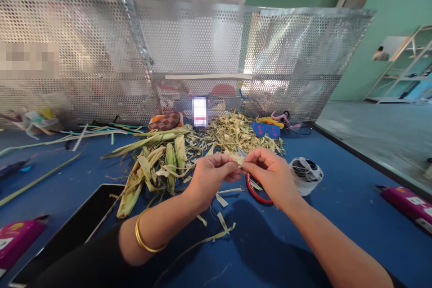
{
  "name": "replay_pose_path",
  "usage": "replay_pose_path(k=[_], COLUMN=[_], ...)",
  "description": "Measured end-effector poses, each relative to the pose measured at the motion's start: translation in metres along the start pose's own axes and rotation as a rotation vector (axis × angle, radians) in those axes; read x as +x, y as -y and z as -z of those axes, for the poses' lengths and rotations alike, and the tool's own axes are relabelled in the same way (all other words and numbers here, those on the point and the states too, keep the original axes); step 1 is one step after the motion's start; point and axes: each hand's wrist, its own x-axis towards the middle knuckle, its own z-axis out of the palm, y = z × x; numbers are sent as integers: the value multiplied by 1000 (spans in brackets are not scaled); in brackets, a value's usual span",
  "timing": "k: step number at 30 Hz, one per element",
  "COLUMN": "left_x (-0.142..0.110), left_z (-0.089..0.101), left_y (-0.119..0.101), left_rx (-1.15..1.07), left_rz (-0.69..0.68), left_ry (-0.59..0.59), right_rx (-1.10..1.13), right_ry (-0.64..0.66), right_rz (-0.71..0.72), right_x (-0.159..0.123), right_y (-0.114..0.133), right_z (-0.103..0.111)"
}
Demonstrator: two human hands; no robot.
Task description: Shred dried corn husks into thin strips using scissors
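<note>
Between my two hands is a small pale piece of corn husk (pixel 238 159), pinched from both sides above the blue table. My left hand (pixel 212 173) grips its left end with thumb and forefinger closed. On the other end, my right hand (pixel 268 173) has a like pinch. Beneath the right hand lies a pair of scissors with red handles (pixel 256 193), partly covered by that hand. Behind the hands spreads a heap of shredded husk (pixel 236 128). Whole corn husks (pixel 148 168) are piled left of my left hand. Loose husk strips (pixel 221 200) lie in front.
A spool of white thread (pixel 305 175) stands right of my right hand. At the left lie a black tray (pixel 70 234) and a magenta case (pixel 20 238); another magenta case (pixel 410 204) is at the right. A perforated metal screen (pixel 195 40) closes off the table's back, with a lit phone (pixel 200 111) before it.
</note>
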Motion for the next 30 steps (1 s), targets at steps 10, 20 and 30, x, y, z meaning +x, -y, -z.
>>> replay_pose_path(k=[10,20,30], left_x=[-2,-2,-7], left_z=[3,0,-6], left_y=[-7,5,6], left_rx=[-128,192,107], left_rz=[128,-243,-176], left_ry=[30,-67,-65], right_rx=[-221,-217,-203], right_ry=[3,1,-97], right_rz=[340,140,62], right_x=[-1,-2,-6], right_y=[2,-1,1], right_z=[5,1,-4])
